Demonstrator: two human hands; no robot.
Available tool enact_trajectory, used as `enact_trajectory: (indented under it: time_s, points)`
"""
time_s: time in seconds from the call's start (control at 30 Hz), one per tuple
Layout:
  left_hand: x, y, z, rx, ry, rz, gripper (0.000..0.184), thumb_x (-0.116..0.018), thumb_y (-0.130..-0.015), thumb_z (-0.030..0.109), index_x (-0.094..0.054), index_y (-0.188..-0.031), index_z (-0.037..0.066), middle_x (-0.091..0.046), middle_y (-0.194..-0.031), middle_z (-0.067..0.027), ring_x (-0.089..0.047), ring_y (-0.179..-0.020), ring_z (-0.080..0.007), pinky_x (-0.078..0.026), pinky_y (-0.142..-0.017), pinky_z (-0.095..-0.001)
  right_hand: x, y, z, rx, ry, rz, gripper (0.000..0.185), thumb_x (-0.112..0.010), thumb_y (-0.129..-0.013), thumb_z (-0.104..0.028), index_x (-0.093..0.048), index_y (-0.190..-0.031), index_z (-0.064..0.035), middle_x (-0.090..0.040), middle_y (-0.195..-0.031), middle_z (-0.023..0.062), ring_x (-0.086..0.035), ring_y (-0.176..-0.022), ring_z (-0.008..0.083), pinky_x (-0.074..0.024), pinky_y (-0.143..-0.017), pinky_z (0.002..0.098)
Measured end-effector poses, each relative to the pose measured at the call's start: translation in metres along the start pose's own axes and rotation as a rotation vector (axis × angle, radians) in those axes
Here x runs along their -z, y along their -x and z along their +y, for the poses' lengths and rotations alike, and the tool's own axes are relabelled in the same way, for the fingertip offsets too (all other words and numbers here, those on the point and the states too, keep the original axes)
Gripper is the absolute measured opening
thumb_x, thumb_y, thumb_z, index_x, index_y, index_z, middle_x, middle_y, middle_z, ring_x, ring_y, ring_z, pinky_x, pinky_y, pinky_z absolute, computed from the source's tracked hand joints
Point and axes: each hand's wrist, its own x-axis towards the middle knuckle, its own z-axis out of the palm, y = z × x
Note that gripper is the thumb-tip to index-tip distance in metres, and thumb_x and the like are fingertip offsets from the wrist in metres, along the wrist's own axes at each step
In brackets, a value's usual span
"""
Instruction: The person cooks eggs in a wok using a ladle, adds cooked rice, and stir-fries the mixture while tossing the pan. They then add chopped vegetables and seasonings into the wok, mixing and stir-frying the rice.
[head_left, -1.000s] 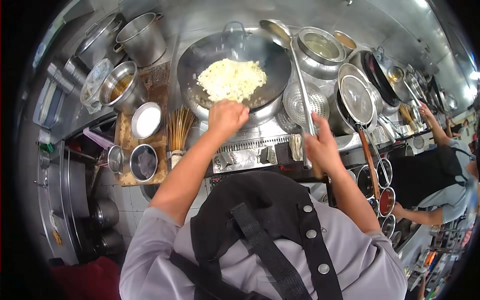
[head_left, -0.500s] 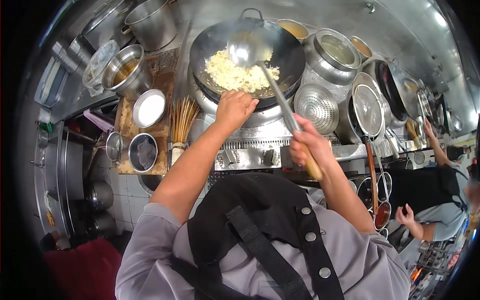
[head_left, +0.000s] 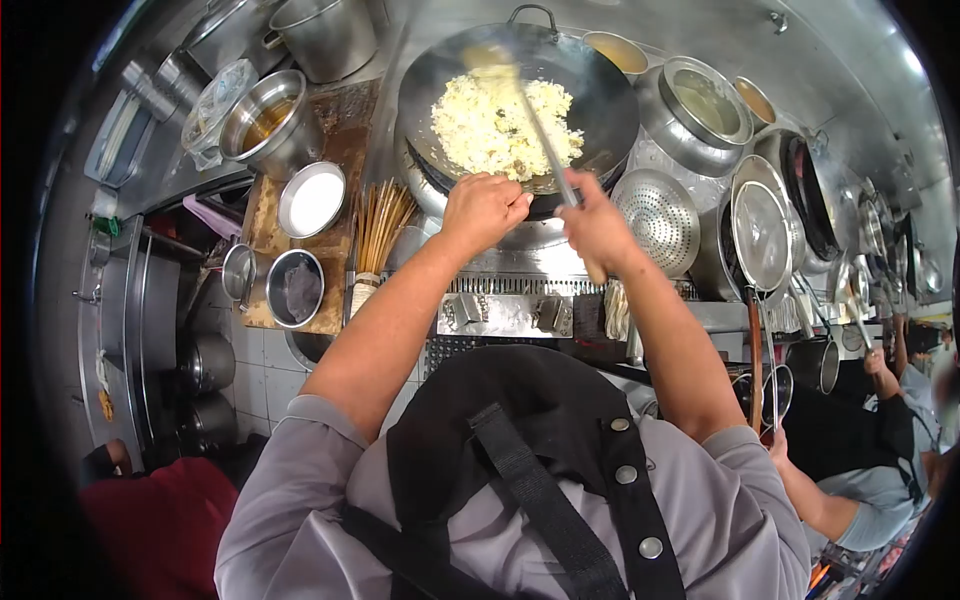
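Note:
A large dark wok (head_left: 612,105) sits on the burner, holding yellow-and-white food (head_left: 475,130) that looks like rice with egg. My left hand (head_left: 487,212) is closed at the wok's near edge; whatever part of the rim or handle it grips is hidden under the fingers. In my right hand (head_left: 600,225) is a long ladle (head_left: 541,132), its wooden handle end showing below the fist. The ladle's bowl is smeared by motion over the far part of the food.
To the right are a perforated strainer (head_left: 655,222), a lidless metal pot (head_left: 668,125) and a mesh skimmer (head_left: 762,236). A bamboo brush (head_left: 380,230), a bowl of white contents (head_left: 312,200) and a pot of brown liquid (head_left: 275,130) stand left. A co-worker (head_left: 850,440) is at right.
My right hand has moved up and left, carrying the ladle's bowl toward the wok's far side. The food is more spread out. The co-worker's hands have shifted.

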Motion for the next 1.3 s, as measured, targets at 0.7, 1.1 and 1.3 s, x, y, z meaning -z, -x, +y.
enact_trajectory:
  time_s: [0.7, 1.1, 1.3]
  points:
    - [0.075, 0.078, 0.083, -0.098, -0.025, -0.107, 0.036, -0.071, -0.089, 0.028, -0.058, -0.06, 0.012, -0.056, -0.058, -0.0095, -0.057, -0.055, -0.0321, -0.047, -0.056, -0.0482, 0.071, 0.227, -0.017, -0.1, 0.369, -0.17, 0.067, -0.067, -0.092, -0.013, -0.046, -0.155, -0.0214, -0.063, -0.072, 0.013, -0.06, -0.058, 0.0232, -0.0512, -0.063, 0.0389]
    - [0.059, 0.118, 0.086, -0.084, 0.059, -0.131, 0.04, -0.068, -0.091, 0.037, -0.059, -0.061, 0.012, -0.058, -0.061, -0.0111, -0.06, -0.06, -0.0341, -0.048, -0.056, -0.0492, 0.055, 0.206, -0.024, -0.023, 0.33, -0.032, 0.068, -0.067, -0.091, -0.011, -0.047, -0.155, -0.0161, -0.062, -0.07, 0.0122, -0.065, -0.063, 0.021, -0.0523, -0.064, 0.0367]
    - [0.025, 0.021, 0.053, -0.007, -0.064, -0.112, 0.035, -0.063, -0.094, 0.033, -0.063, -0.069, 0.008, -0.066, -0.071, -0.014, -0.065, -0.068, -0.0372, -0.052, -0.068, -0.0507, 0.089, 0.25, 0.008, -0.061, 0.359, -0.043, 0.065, -0.066, -0.091, -0.008, -0.052, -0.154, -0.0196, -0.053, -0.066, 0.003, -0.052, -0.056, 0.0086, -0.046, -0.058, 0.0284]
